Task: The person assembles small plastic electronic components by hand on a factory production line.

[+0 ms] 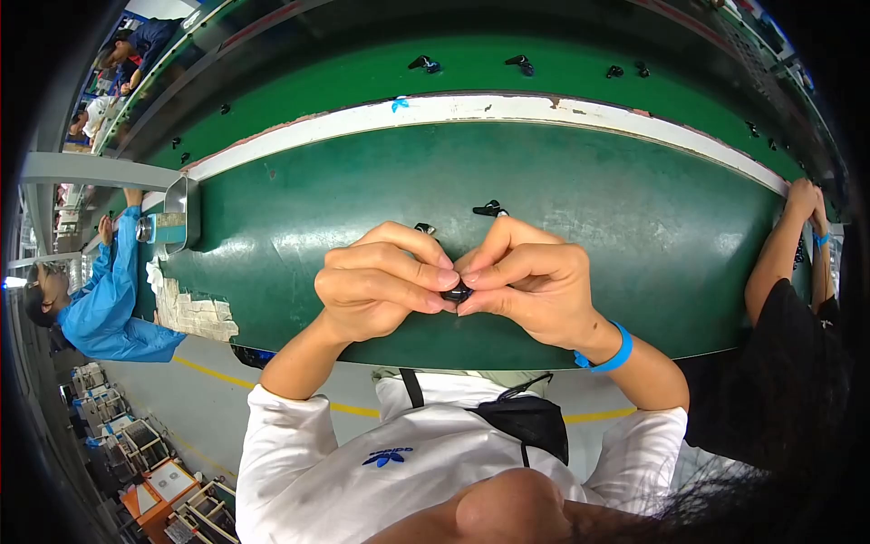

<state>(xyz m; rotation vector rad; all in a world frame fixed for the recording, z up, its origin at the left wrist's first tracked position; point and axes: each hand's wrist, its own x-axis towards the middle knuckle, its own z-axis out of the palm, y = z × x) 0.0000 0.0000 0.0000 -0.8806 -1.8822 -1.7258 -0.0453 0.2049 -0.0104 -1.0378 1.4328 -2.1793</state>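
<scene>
My left hand and right hand pinch one black part. On the bench at its one o'clock: another black piece.

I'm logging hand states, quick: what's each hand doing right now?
Left hand: closed, holding a small black part from its left.
Right hand: closed, holding the same part from its right.
</scene>
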